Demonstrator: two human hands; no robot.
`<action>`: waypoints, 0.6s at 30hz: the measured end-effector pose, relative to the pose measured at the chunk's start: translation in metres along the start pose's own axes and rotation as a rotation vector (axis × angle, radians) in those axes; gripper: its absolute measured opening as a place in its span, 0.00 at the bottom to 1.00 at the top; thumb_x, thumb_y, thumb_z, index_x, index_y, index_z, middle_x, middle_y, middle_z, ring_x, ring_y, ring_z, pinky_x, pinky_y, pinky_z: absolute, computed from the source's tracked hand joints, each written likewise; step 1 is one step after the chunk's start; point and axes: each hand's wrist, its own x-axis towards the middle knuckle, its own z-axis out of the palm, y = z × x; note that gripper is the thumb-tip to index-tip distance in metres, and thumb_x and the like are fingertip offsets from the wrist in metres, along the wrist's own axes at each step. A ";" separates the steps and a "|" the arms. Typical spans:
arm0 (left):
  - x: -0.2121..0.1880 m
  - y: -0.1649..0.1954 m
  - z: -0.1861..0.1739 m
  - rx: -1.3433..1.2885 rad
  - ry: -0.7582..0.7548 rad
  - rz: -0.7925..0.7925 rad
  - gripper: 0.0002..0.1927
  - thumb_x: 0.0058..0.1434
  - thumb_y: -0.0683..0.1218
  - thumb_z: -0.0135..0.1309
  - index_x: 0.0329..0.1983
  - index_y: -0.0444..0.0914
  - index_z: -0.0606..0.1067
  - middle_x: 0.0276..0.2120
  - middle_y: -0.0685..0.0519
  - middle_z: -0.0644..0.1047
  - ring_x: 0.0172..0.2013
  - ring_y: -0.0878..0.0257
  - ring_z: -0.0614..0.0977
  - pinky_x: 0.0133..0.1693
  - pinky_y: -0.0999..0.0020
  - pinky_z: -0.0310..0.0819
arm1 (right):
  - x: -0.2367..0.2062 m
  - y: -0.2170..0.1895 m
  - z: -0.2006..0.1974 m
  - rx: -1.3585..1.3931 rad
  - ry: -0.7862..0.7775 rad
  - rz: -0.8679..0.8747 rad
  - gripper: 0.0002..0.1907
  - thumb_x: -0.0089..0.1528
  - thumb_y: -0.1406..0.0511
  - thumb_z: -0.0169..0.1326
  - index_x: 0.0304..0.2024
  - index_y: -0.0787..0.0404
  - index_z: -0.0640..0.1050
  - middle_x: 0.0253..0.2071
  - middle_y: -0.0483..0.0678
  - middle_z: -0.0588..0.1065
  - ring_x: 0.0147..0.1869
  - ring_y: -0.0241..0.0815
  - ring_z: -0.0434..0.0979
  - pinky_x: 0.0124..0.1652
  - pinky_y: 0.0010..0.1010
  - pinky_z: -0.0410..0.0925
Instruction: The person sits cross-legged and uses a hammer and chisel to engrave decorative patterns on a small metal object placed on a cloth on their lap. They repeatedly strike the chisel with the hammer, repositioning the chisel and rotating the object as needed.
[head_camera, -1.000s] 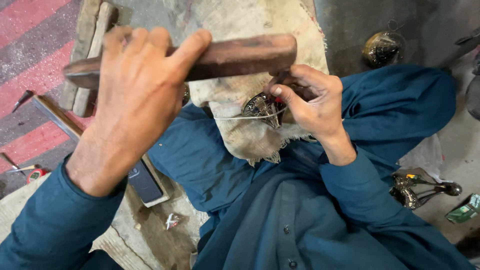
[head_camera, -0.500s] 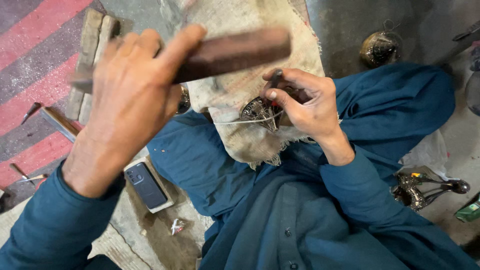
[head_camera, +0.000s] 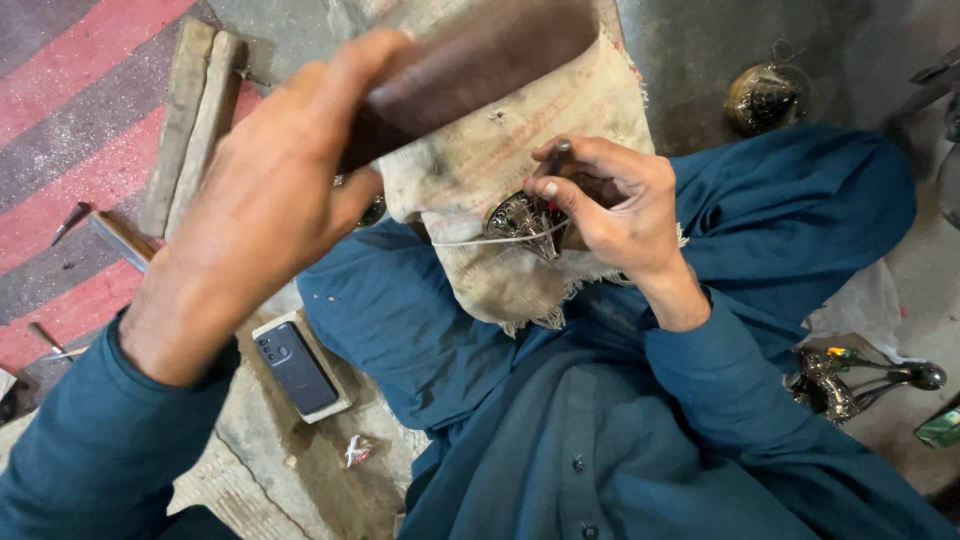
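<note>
Illumination is even, soft daylight with no glare. Shadows are faint and diffuse under the blue sleeves. The left hand (head_camera: 265, 200) and the dark wooden block (head_camera: 470, 70) show motion blur. The right hand (head_camera: 610, 205) and the phone (head_camera: 297, 366) are sharp. Wide-angle distortion stretches the frame edges.

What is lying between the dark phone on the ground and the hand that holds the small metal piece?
In the head view, between the phone and the right hand holding the metal piece lies the blue-clad leg, then the frayed burlap cloth draped over it.
</note>
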 end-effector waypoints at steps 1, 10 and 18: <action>0.000 0.001 0.001 0.008 0.001 0.009 0.35 0.51 0.37 0.61 0.64 0.44 0.70 0.37 0.44 0.73 0.42 0.44 0.77 0.46 0.48 0.69 | 0.000 0.001 0.000 -0.006 0.002 0.000 0.12 0.68 0.75 0.58 0.54 0.73 0.77 0.44 0.52 0.82 0.50 0.38 0.83 0.52 0.26 0.77; -0.015 -0.006 0.002 -0.170 0.014 -0.150 0.34 0.53 0.36 0.62 0.64 0.40 0.66 0.42 0.37 0.73 0.44 0.37 0.77 0.45 0.48 0.72 | -0.009 0.000 0.006 0.032 0.107 0.041 0.14 0.69 0.74 0.58 0.57 0.71 0.75 0.46 0.54 0.82 0.51 0.41 0.85 0.54 0.27 0.78; -0.024 -0.006 0.019 -0.254 -0.038 -0.133 0.32 0.56 0.38 0.60 0.64 0.39 0.66 0.41 0.40 0.75 0.44 0.40 0.79 0.44 0.48 0.72 | -0.012 -0.008 0.017 -0.082 0.127 -0.012 0.14 0.69 0.76 0.58 0.57 0.72 0.74 0.45 0.53 0.80 0.52 0.41 0.85 0.51 0.26 0.78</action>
